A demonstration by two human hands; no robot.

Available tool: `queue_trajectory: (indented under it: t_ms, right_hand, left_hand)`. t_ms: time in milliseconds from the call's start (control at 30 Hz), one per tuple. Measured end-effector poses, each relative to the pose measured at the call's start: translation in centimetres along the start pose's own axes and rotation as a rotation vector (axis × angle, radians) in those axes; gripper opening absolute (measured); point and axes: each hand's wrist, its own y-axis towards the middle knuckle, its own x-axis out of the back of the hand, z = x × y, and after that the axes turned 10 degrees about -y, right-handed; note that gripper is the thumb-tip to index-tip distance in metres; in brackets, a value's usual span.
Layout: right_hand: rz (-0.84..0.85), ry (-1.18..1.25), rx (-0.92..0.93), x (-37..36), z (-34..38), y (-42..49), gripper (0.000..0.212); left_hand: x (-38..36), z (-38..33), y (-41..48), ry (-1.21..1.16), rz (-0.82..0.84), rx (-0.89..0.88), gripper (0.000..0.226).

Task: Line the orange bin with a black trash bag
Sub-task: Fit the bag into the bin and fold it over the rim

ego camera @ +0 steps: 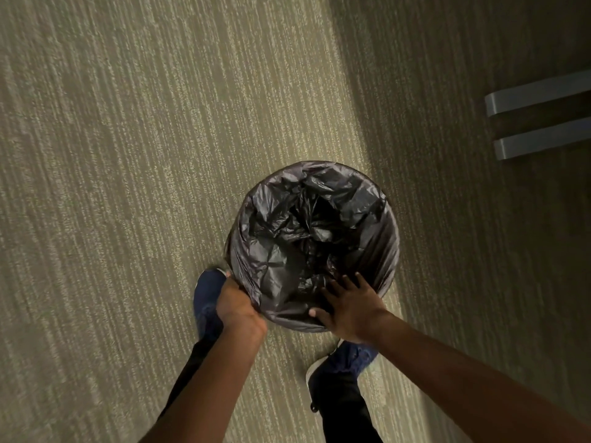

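Observation:
A round bin stands on the carpet below me, seen from straight above. A black trash bag (307, 231) fills its inside and is folded over the whole rim, so no orange of the bin shows. My left hand (238, 303) grips the bag-covered rim at the near left, fingers curled around the outside. My right hand (348, 306) lies flat with fingers spread on the near edge of the bag, fingertips reaching into the opening. The bag's middle is crumpled and sags inward.
Striped beige-green carpet (128, 187) surrounds the bin. Two grey metal furniture feet (540, 116) lie at the right edge. My blue shoes (208, 295) stand close to the bin's near side, one to its left and one behind it.

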Motion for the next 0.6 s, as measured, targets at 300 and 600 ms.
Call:
queue_trajectory:
  t_ms: [300,600]
  right_hand:
    - [-0.065,-0.007,0.022,9.1,2.5,2.3,0.038]
    - [-0.208,-0.25,-0.04,18.5,4.4,7.8,0.043]
  left_hand:
    - [-1.4,-2.1,4.1,0.171,0.049,0.065,0.037]
    - [-2.6,-3.3,4.3,0.37,0.052,0.097,0.036]
